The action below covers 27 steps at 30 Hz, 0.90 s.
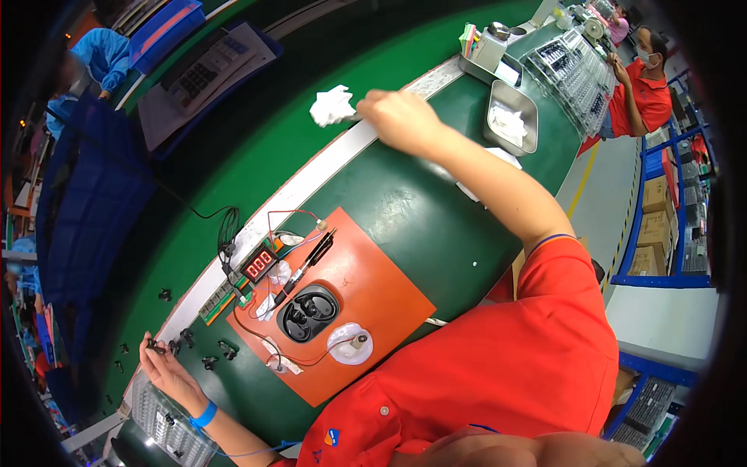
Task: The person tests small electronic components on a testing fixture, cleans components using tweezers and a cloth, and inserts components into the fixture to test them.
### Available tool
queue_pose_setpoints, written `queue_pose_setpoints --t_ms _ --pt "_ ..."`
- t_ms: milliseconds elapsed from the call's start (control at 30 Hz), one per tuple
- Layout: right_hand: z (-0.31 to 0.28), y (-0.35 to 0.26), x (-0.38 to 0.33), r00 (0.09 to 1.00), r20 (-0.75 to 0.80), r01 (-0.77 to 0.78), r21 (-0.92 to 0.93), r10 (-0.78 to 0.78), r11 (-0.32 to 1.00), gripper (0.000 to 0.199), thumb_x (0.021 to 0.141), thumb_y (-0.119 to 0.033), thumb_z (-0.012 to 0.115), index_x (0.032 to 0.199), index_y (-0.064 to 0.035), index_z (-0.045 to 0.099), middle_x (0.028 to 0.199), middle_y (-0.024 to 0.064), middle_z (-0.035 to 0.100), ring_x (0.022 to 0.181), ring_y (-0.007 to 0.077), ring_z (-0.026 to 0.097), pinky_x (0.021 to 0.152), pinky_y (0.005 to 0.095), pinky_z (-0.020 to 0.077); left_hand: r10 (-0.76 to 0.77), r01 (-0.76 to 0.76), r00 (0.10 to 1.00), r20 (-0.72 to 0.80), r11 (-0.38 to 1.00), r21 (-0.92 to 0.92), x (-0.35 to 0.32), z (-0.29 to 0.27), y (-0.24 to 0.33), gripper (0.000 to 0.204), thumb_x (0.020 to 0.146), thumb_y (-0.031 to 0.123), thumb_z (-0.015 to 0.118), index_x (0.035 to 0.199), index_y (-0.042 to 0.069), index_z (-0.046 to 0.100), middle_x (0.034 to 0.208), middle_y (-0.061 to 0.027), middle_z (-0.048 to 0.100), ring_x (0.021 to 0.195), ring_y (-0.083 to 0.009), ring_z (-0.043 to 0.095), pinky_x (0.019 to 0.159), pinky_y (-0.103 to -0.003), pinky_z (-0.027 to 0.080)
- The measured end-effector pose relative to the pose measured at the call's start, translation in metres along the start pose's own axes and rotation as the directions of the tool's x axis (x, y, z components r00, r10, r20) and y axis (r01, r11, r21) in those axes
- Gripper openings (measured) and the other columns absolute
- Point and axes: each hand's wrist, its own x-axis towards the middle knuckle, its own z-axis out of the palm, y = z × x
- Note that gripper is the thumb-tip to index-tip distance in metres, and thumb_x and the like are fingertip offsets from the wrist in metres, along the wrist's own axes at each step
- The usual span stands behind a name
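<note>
My left hand point(173, 375), a blue band at its wrist, pinches a small black earbud point(155, 347) between thumb and fingers at the left end of the bench. Several loose black earbuds point(227, 349) lie on the green top beside it. Stretched across the white bench edge, my right hand point(403, 123) has curled fingers at the side of a crumpled white tissue point(333, 106); they seem to grip its edge. Before me on an orange mat point(381, 300) is an open black charging case point(309, 313) with earbuds in it.
A red-digit meter point(259, 264) with wires and a black pen point(319, 247) sit by the mat's far edge. A white round pad point(350, 343) lies near me. Clear trays point(167, 424) stand left; a metal tin point(512, 117) is at right. A co-worker point(646, 86) works far right.
</note>
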Motion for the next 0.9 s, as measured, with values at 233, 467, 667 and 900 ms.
queue_pose_setpoints --t_ms 233,467,667,900 --pt "-0.007 0.004 -0.003 0.999 0.002 -0.050 -0.081 0.051 0.995 0.012 0.076 -0.004 0.057 0.086 -0.0062 0.062 0.087 0.0119 0.063 0.072 0.0362 0.065 0.062 0.0470 0.0532 0.009 -0.012 0.998 -0.058 0.998 -0.055 -0.010 -0.016 -0.015 0.029 0.103 0.014 0.048 0.125 -0.004 0.052 0.128 -0.0121 0.054 0.098 -0.0155 0.056 0.091 -0.028 0.047" --pt "-0.004 -0.001 -0.012 0.999 0.008 -0.051 -0.064 0.052 0.997 0.013 0.075 -0.003 0.056 0.086 -0.0059 0.062 0.087 0.0125 0.063 0.073 0.0358 0.066 0.062 0.0467 0.0538 0.018 -0.022 0.996 -0.083 0.999 -0.049 -0.014 -0.011 -0.021 0.028 0.102 0.013 0.049 0.125 -0.004 0.052 0.128 -0.0122 0.054 0.098 -0.0154 0.057 0.089 -0.028 0.048" --pt "-0.005 0.003 -0.009 0.998 -0.003 -0.058 -0.071 0.058 0.996 0.013 0.075 -0.003 0.056 0.087 -0.0059 0.062 0.087 0.0129 0.063 0.074 0.0362 0.066 0.063 0.0467 0.0542 0.010 -0.014 0.997 -0.071 0.999 -0.052 -0.017 -0.009 -0.021 0.028 0.102 0.013 0.049 0.124 -0.004 0.052 0.127 -0.0118 0.054 0.098 -0.0154 0.057 0.090 -0.028 0.048" --pt "-0.008 0.020 -0.012 0.994 -0.006 -0.110 -0.127 0.110 0.986 0.012 0.075 -0.003 0.056 0.085 -0.0051 0.062 0.088 0.0131 0.064 0.075 0.0372 0.066 0.065 0.0463 0.0545 -0.014 0.012 0.994 -0.105 1.000 -0.028 -0.014 -0.007 -0.023 0.029 0.103 0.016 0.049 0.124 -0.004 0.052 0.126 -0.0114 0.055 0.098 -0.0155 0.056 0.091 -0.029 0.047"
